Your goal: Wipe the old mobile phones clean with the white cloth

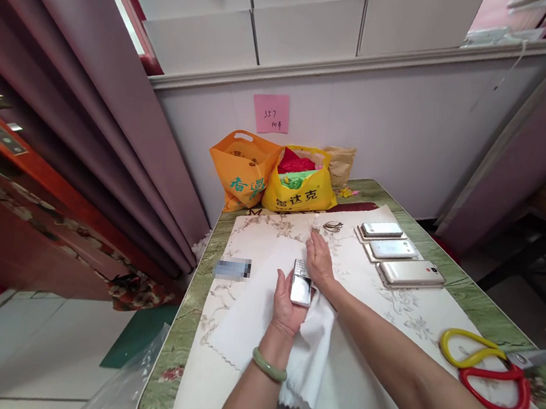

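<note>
My left hand (pixel 288 309) cradles a silver keypad phone (pixel 301 291), its shiny screen end toward me and the keys at the far end. The thumb lies along the phone's left side. Close by on the right, my right hand (pixel 320 261) is stretched out flat with its edge turned down, beside the phone's keypad end. A white cloth (pixel 313 349) with a zigzag edge hangs in folds below the two hands; whether the right hand touches it I cannot tell. Just beyond my right fingertips stands a small clear bottle (pixel 316 223).
Several phones (pixel 399 250) lie in a row at the right, and large scissors (pixel 496 368) with yellow and red handles near the right edge. Glasses (pixel 333 226) and a blurred bluish item (pixel 232 268) rest on the table cover. Orange (pixel 244 171) and yellow bags (pixel 298 198) stand at the back.
</note>
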A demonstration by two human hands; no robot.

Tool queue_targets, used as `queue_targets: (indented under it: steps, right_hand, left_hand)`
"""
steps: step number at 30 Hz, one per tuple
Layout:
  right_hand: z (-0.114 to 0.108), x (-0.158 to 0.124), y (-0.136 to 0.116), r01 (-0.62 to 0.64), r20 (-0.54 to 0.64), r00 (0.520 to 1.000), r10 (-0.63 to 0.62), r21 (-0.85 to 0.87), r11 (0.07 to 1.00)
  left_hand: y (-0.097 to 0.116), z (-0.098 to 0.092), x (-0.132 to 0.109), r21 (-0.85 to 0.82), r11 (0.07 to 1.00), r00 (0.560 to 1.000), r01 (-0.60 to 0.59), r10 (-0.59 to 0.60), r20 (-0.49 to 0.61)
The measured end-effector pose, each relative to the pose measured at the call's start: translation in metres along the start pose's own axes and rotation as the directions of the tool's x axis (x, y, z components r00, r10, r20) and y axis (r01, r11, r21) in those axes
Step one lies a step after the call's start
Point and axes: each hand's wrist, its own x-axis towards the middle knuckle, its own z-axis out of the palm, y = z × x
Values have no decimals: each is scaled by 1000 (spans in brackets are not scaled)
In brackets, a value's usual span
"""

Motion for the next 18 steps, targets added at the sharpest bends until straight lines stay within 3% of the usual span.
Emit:
queue_targets:
  steps: [3, 6, 9, 13, 18]
  right_hand:
    - [-19, -17, 0, 70, -161, 986, -47, 146, 987]
    - [-41, -36, -8, 99, -200, 978, -63, 177, 979]
    - [-56, -50, -19, -47, -69, 996, 59, 167, 985]
    - [-58, -55, -26, -197, 129, 976, 173, 205, 959]
    - [-47, -54, -16, -273, 96, 962, 256, 406, 872]
  left_hand:
    - [2, 0, -2, -29, 999, 999, -46, 47, 28]
    - [4, 0, -1, -36, 997, 997, -69, 70, 44]
    - [4, 0, 0, -36, 997, 996, -68, 69, 48]
    - [1, 2, 0, -35, 996, 996, -83, 84, 5]
    - [2, 3, -1, -15, 997, 997, -72, 72, -13]
